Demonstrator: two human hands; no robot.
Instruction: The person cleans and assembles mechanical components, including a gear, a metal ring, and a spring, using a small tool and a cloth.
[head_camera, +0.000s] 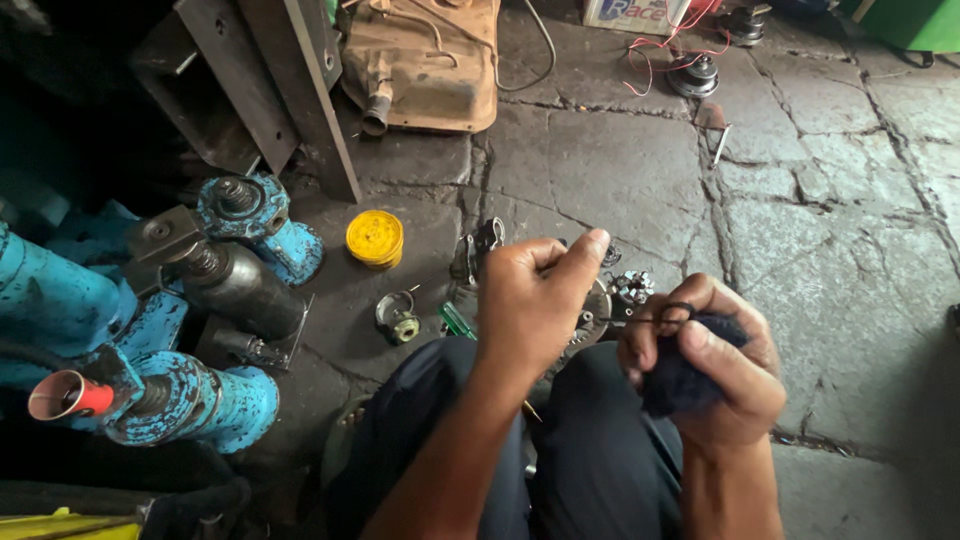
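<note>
My left hand (535, 300) is closed in a fist above my knees, pinching the end of a thin dark wire (640, 319) that runs to the right. My right hand (715, 365) grips a dark blue cloth (680, 375) with a small black ring-shaped part (677, 312) at its top. Just beyond my hands, on the stone floor, lie a round metal plate (597, 310) and a small toothed metal piece (632, 287), partly hidden by the fist. A green-handled tool (457, 321) sticks out by my left knee.
Blue hydraulic jacks (190, 400) and a blue machine crowd the left. A yellow round tin (375, 238) and a small metal clamp (397, 318) lie on the cracked stone floor (830, 230). A rusty tank (425, 60), steel beams, red wires and small parts sit at the back.
</note>
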